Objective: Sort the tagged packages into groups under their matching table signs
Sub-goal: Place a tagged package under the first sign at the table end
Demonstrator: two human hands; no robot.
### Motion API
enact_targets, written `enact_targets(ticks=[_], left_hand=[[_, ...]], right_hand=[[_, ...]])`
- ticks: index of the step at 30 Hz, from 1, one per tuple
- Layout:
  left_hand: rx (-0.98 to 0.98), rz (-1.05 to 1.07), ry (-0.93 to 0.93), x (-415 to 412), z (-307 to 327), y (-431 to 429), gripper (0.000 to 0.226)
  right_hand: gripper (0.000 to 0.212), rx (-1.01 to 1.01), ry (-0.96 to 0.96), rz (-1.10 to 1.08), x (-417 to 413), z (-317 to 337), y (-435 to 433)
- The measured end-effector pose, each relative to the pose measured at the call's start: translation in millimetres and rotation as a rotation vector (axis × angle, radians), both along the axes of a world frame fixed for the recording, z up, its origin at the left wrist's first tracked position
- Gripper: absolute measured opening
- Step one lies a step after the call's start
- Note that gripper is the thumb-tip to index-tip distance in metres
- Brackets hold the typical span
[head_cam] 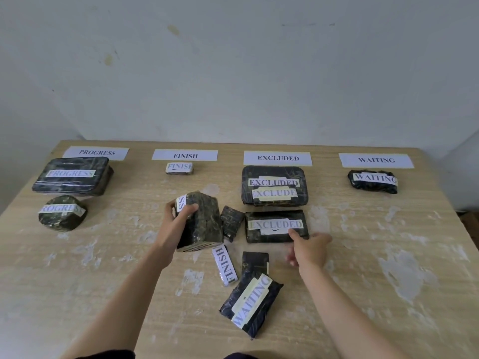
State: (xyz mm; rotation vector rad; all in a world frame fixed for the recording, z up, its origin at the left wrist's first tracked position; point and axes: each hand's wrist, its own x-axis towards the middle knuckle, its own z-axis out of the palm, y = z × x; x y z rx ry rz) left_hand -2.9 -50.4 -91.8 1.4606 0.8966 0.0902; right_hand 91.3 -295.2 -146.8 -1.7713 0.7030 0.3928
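left hand (173, 221) grips tilted block package (201, 220), long axis near-far.

4 signs head the table: PROGRESS sign (95, 152) over 2 dark wrapped packages (74, 176), FINISH sign (184, 155) over 1, EXCLUDED sign (277, 158) over 3, WAITING sign (376, 160) over 1.

Two bare forearms, left hand (178, 224) and right hand (309, 248) ungloved, no rings or watch showing; dark clothing at bottom edge.
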Motion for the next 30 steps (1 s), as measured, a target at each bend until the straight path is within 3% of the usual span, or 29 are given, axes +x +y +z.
enact_targets(ticks=[4,8,10,12,15,17,20,22,24,26,28,30], left_hand=[[-0.052,0.026,-0.073,9,8,-2,0.054],[-0.137,0.057,-0.131,20,22,-8,0.049],[-0.209,0.083,-0.184,23,30,-13,0.041],[-0.227,0.088,-0.231,24,35,-17,0.054],[-0.061,0.069,-0.305,21,38,-19,0.077],[0.143,-0.004,-0.347,17,40,-16,0.085],[0.386,-0.109,-0.391,11,40,-9,0.097],[0.478,-0.124,-0.375,6,39,-2,0.094],[0.51,-0.115,-0.344,-1,42,8,0.082],[0.416,-0.102,-0.317,-10,45,22,0.063],[0.18,-0.061,-0.25,-23,46,39,0.044],[-0.06,-0.039,-0.112,-39,38,59,0.054]], right_hand=[[0.035,-0.089,-0.312,-0.053,0,20,5],[0.024,0.026,-0.643,0.368,3,56,37],[0.034,0.073,-0.561,0.663,3,72,59],[0.052,0.144,-0.338,0.856,1,79,79],[0.095,0.278,-0.138,0.899,-1,81,98],[0.104,0.394,-0.086,0.91,1,80,103],[0.088,0.672,0.034,0.852,5,82,111],[0.085,0.718,0.092,0.815,8,81,120],[0.068,0.713,0.096,0.781,9,81,132],[0.048,0.682,0.054,0.751,7,82,147],[0.032,0.64,-0.026,0.76,1,84,166],[0.024,0.595,-0.085,0.807,-9,84,190]])
